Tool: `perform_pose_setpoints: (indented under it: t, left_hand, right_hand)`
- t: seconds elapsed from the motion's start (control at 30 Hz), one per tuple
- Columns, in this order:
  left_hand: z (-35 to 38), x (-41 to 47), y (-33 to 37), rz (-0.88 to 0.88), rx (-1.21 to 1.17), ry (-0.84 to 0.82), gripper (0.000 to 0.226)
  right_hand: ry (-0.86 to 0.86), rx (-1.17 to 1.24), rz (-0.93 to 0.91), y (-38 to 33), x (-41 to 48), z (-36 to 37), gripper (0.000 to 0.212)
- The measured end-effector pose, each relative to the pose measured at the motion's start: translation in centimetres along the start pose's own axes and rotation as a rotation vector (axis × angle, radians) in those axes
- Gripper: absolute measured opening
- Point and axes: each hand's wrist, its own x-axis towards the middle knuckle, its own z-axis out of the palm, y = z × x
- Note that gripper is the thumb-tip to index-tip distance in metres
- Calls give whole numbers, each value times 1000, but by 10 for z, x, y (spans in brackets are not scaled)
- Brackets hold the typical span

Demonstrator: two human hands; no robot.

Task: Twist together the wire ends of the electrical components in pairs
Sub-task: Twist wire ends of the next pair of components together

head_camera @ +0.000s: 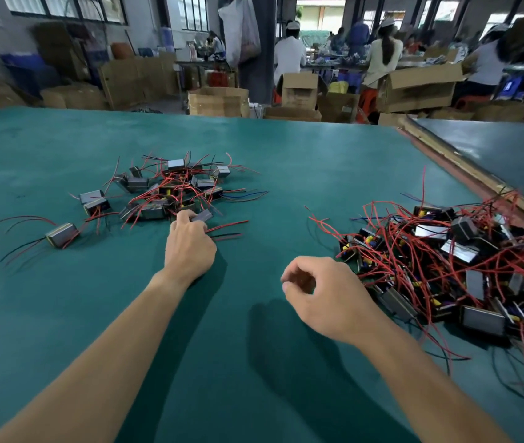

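Note:
Two heaps of small grey box-shaped components with red and black wires lie on the green table (pixel 62 314). The left heap (pixel 164 190) is spread loosely; the right heap (pixel 452 270) is dense and tangled. My left hand (pixel 188 243) reaches to the near edge of the left heap and grips one grey component (pixel 203 215), whose red and black wires stick out to the right. My right hand (pixel 321 292) hovers above the table left of the right heap, fingers loosely curled, holding nothing.
A single component (pixel 61 235) lies apart at the far left. A second table (pixel 494 145) adjoins at the right behind a wooden strip. Cardboard boxes (pixel 219 102) and people working stand beyond the far edge.

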Motion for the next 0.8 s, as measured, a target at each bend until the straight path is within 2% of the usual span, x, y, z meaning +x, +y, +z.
perform_pose_setpoints:
  t: [0.07, 0.17, 0.27, 0.43, 0.63, 0.8]
  left_hand:
    - [1, -19, 10, 34, -18, 0, 34]
    - [1, -47, 33, 118, -64, -31, 37]
    - [-6, -72, 59, 246, -210, -24, 35]
    - [-17, -101, 74, 519, -284, -245, 33]
    - [-30, -95, 72, 507, -323, -253, 30]
    - [-34, -94, 69, 499, -314, -270, 29]
  right_hand:
    - [0, 7, 22, 3, 3, 2, 6]
    - [-64, -22, 113, 12, 9, 3, 37]
    - [-32, -57, 208, 26, 17, 5, 48]
    - [25, -83, 195, 39, 24, 9, 50]
    - [128, -28, 218, 54, 37, 3, 45]
    - [180, 4, 230, 63, 41, -8, 33]
